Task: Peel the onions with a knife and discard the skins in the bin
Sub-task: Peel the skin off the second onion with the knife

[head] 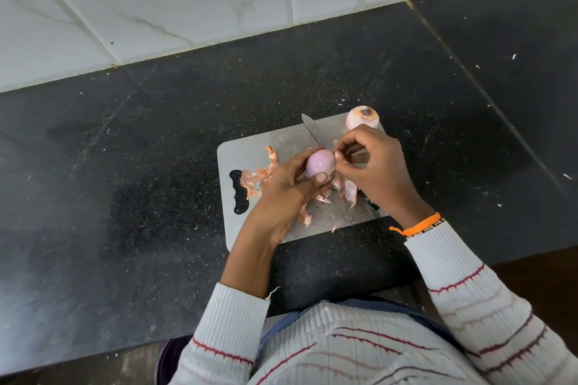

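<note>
Supporting surface: a dark speckled stone counter point(156, 150), meeting a white marble-patterned tiled wall point(156, 3) at its far edge. A diagonal seam runs across the counter's right portion. Small white flecks are scattered over the stone — most visible on the right side.

Lying directly on the counter: one grey cutting board point(247, 153) with a wavy handle cut-out at its left end. The board sits flat, near the front edge, its long side roughly parallel to that edge. No other item's contact with the counter can be confirmed.
</note>
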`<state>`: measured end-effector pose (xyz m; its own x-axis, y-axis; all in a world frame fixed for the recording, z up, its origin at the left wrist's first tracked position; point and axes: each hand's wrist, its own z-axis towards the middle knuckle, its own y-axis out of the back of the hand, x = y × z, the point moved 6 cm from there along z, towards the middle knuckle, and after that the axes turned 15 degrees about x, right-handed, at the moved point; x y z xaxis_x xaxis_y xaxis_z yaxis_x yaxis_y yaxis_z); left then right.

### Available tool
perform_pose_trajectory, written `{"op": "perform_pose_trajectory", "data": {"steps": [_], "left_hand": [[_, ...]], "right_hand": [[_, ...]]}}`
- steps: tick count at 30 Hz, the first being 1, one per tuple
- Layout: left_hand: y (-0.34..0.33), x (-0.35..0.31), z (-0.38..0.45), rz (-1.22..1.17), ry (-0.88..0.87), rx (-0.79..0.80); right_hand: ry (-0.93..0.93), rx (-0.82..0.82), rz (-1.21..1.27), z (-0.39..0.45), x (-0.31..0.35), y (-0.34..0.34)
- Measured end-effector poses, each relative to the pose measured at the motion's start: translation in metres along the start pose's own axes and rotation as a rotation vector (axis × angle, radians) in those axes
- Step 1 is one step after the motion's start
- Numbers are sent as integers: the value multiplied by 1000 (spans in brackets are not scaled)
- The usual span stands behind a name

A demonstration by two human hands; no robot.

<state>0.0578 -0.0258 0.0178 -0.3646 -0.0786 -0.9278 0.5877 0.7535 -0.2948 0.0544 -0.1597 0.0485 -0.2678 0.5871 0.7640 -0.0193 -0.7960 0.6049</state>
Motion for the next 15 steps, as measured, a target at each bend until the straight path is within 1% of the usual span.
{"op": "perform_pose_trajectory", "data": {"steps": [3, 6, 10, 13, 15], "left_hand": [[2, 0, 0, -23, -1, -12], [8, 0, -2, -33, 1, -30], [12, 0, -4, -37, -3, -45], [14, 0, -4, -23, -1, -78], [15, -2, -5, 30, -11, -130]], "right_hand": [[-127, -3, 102, -2, -9, -5], [-199, 19, 99, -3, -16, -7], [-202, 57, 74, -2, -18, -9], [-220, 76, 116, -2, -18, -10], [-209, 104, 48, -2, -15, -10]]}}
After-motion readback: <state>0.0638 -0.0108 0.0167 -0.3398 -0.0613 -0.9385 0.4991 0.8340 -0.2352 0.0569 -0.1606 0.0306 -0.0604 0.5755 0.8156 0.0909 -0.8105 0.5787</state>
